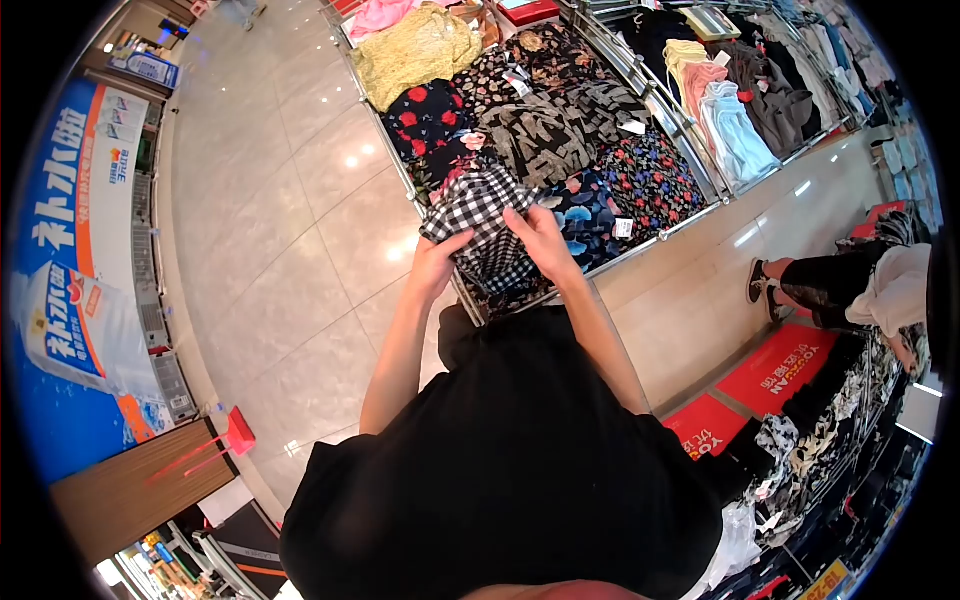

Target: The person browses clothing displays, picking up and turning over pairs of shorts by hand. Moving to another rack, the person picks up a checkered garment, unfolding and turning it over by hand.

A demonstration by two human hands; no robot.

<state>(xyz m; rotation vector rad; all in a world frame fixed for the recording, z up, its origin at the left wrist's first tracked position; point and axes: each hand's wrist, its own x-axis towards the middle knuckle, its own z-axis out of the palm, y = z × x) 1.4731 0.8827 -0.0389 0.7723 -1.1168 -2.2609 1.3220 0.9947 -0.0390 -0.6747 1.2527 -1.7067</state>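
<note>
A folded black-and-white checked garment (484, 205) is held at the near corner of a metal-framed display table. My left hand (440, 258) grips its left edge, thumb on top and fingers hidden underneath. On the right edge, my right hand (541, 240) holds it the same way. Just right of it lies a dark garment with blue flowers (585, 210). Beyond it are a black garment with red roses (425, 118) and a black-and-tan patterned one (535, 135). A multicoloured floral garment (652, 180) rests at the table's right corner.
Yellow clothing (418, 52) is piled at the table's far left. A second display table holds a light blue garment (735, 130) and others. Another person (840, 285) stands at the right by red floor signs (775, 372). A red dustpan (238, 432) sits at lower left.
</note>
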